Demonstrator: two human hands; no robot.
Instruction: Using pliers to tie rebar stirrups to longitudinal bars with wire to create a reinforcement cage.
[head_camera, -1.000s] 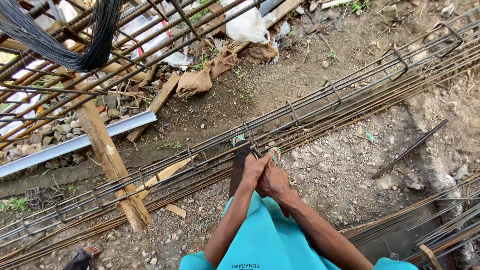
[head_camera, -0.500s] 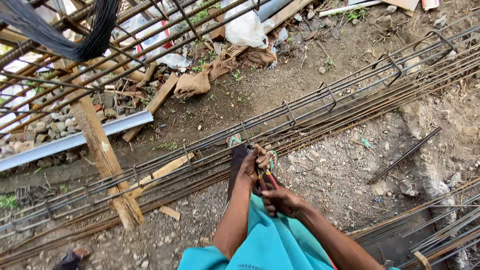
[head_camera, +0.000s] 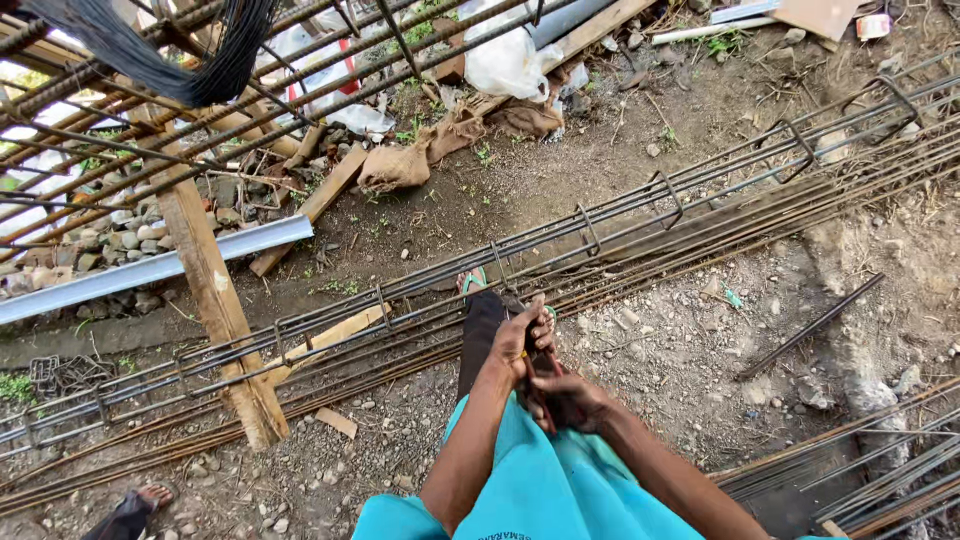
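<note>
A small dark tool (head_camera: 537, 385), seemingly with a red handle, sits pinched between both hands just above the long rebar cage (head_camera: 590, 235) that lies across the dirt ground (head_camera: 690, 350). The left hand (head_camera: 522, 340) curls over its top, fingers folded; the right hand (head_camera: 568, 398) grips it from below, closed tight. What the tool is cannot be told. A sandalled foot (head_camera: 478, 285) rests on the bars beside the hands. Judged from this: a slip could jab a finger on wire ends, or the foot could skid off the round bars. A wooden post (head_camera: 215, 300) leans near the ground's left edge.
</note>
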